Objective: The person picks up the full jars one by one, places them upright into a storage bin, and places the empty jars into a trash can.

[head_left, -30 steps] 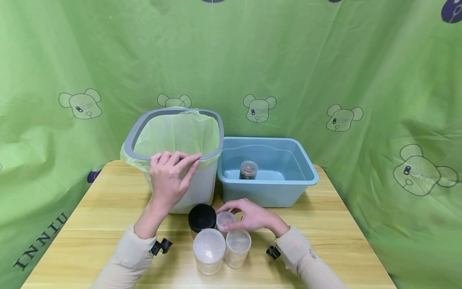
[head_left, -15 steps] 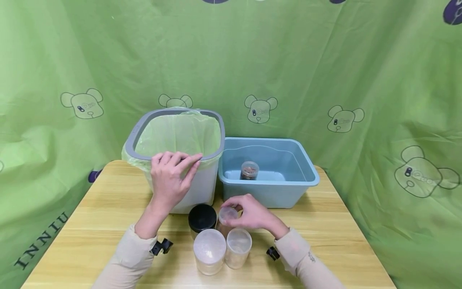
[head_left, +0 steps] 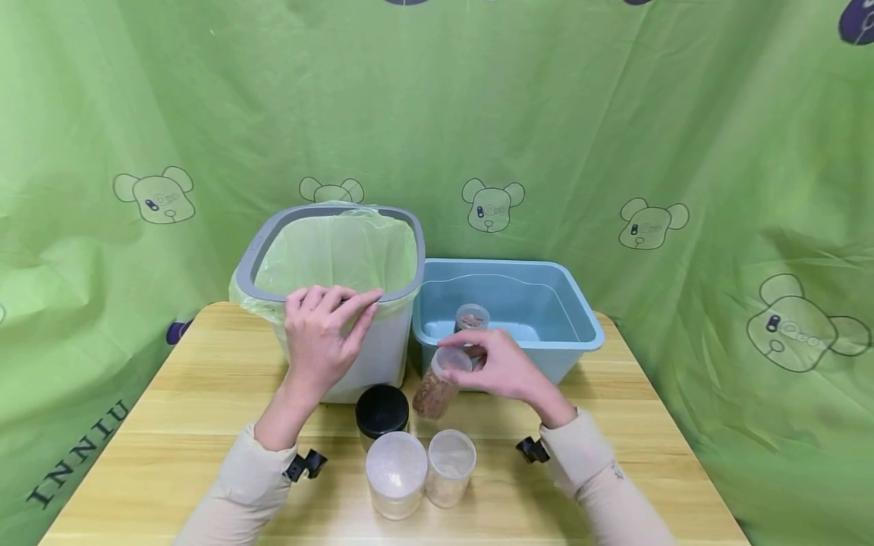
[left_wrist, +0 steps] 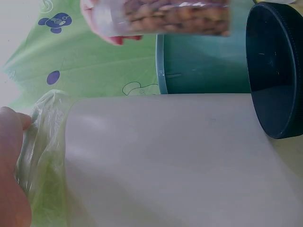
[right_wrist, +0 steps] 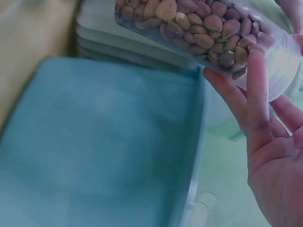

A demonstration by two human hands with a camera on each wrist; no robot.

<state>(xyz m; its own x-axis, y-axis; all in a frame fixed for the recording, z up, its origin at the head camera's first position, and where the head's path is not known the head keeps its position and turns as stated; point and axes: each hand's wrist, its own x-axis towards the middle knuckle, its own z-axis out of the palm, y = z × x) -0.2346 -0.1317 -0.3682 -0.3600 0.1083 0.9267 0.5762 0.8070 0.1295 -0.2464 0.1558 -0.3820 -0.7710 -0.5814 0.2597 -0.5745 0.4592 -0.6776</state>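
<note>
My right hand (head_left: 501, 368) grips a clear jar of brown nuts (head_left: 432, 394) by its pale lid end. The jar is tilted in the air in front of the blue tub (head_left: 570, 311); the nuts (right_wrist: 203, 28) show through its wall in the right wrist view. Over the front rim of the white trash can (head_left: 385, 356) my left hand (head_left: 321, 326) holds on, fingers on top and thumb outside. A light green bag (head_left: 341, 250) lines the can under a grey ring. Another small jar (head_left: 473, 312) stands in the tub, partly hidden by my right hand.
Near the table's front stand a black-lidded jar (head_left: 382, 409), a wide clear jar (head_left: 396, 470) and a narrower clear jar (head_left: 451, 470), close together. The can and tub stand side by side behind them. A green curtain (head_left: 546, 114) hangs around the table.
My right hand has lifted the jar of nuts from among the other jars and carried it up and away toward the tub, tilting it. The left hand stays at the can's rim.
</note>
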